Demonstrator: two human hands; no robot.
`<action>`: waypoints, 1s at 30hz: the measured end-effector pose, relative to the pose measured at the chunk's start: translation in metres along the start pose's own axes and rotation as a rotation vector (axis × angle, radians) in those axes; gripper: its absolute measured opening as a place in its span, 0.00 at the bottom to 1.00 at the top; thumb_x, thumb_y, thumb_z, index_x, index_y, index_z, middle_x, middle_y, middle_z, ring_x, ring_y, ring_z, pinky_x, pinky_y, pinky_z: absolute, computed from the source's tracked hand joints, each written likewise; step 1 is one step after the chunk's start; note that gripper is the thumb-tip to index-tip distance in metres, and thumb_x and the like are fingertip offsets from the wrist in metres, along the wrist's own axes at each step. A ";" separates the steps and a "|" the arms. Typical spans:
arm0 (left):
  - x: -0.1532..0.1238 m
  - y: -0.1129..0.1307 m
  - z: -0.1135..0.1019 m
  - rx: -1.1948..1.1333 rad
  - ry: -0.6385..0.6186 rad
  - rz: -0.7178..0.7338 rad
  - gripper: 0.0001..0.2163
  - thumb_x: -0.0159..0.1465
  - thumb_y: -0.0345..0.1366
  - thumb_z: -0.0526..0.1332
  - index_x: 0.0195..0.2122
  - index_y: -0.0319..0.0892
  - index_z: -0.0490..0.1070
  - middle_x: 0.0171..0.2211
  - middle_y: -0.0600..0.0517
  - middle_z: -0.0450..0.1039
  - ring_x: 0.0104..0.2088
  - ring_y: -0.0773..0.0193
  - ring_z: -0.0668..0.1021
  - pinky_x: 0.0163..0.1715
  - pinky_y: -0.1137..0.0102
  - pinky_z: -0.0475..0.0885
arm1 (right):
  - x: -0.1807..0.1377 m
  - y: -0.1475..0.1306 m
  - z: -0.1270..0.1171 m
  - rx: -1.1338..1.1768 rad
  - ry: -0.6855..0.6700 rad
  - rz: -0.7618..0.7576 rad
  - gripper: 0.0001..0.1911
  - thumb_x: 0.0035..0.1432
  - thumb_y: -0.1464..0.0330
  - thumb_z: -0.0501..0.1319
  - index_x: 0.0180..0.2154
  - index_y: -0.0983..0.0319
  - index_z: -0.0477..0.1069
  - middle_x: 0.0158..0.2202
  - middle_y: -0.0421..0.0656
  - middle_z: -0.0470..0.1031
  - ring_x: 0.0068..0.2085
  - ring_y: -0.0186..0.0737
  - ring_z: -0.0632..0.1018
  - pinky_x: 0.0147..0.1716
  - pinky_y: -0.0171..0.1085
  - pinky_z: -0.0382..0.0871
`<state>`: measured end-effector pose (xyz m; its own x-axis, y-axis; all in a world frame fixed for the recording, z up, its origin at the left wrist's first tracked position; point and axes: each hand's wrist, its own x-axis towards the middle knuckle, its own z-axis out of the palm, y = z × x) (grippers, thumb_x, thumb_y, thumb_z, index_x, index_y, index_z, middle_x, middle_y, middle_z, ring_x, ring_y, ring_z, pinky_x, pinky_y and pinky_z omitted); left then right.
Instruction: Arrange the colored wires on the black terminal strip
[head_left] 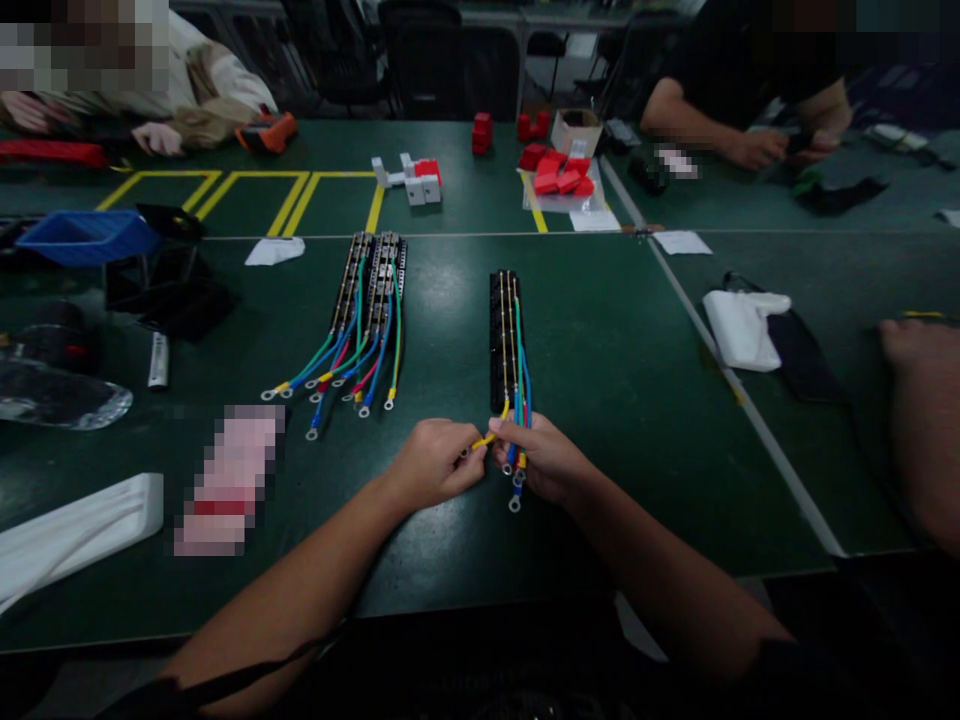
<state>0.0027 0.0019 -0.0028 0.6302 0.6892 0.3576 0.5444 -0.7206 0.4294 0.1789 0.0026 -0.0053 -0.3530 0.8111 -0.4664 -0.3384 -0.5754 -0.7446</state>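
A long black terminal strip (496, 340) with brass-coloured bars lies on the green table in front of me, its coloured wires pointing my way. My left hand (440, 462) pinches the ring-lug end of the yellow wire (487, 440), which bends off to the left. On the other side, my right hand (546, 455) is closed around the wires, its thumb on the yellow one. Blue, green and red wires with ring lugs (514, 503) hang below its fingers. To the left lie two similar wired strips (369, 285), their lugs fanned toward me.
A blue bin (90, 235) and a white power strip (82, 530) lie at the left. Red blocks (562, 172) and white-red parts (420, 180) stand at the back. Co-workers' hands (757, 148) are across the table; another person's arm (926, 420) is at the right.
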 end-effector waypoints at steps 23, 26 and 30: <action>0.000 -0.001 0.000 0.045 0.020 0.034 0.13 0.66 0.36 0.51 0.25 0.40 0.65 0.19 0.56 0.63 0.20 0.68 0.64 0.24 0.70 0.57 | 0.001 0.001 -0.002 -0.010 -0.006 0.019 0.16 0.46 0.62 0.70 0.23 0.63 0.65 0.16 0.36 0.67 0.18 0.28 0.68 0.18 0.29 0.60; -0.001 -0.002 0.000 0.046 0.009 0.039 0.13 0.66 0.36 0.50 0.25 0.40 0.65 0.19 0.56 0.63 0.20 0.68 0.64 0.24 0.69 0.58 | 0.001 0.000 -0.001 0.001 -0.008 0.018 0.16 0.46 0.62 0.70 0.24 0.63 0.65 0.16 0.35 0.66 0.18 0.28 0.68 0.18 0.29 0.60; -0.002 -0.002 -0.001 0.038 0.010 0.035 0.14 0.67 0.36 0.50 0.25 0.40 0.65 0.19 0.56 0.63 0.20 0.68 0.63 0.25 0.69 0.58 | 0.000 -0.001 -0.001 0.003 -0.010 0.025 0.16 0.46 0.62 0.70 0.24 0.63 0.65 0.17 0.35 0.67 0.19 0.28 0.68 0.18 0.29 0.59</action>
<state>0.0001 0.0017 -0.0036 0.6436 0.6643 0.3801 0.5429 -0.7463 0.3850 0.1796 0.0031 -0.0053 -0.3705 0.7952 -0.4799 -0.3322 -0.5960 -0.7311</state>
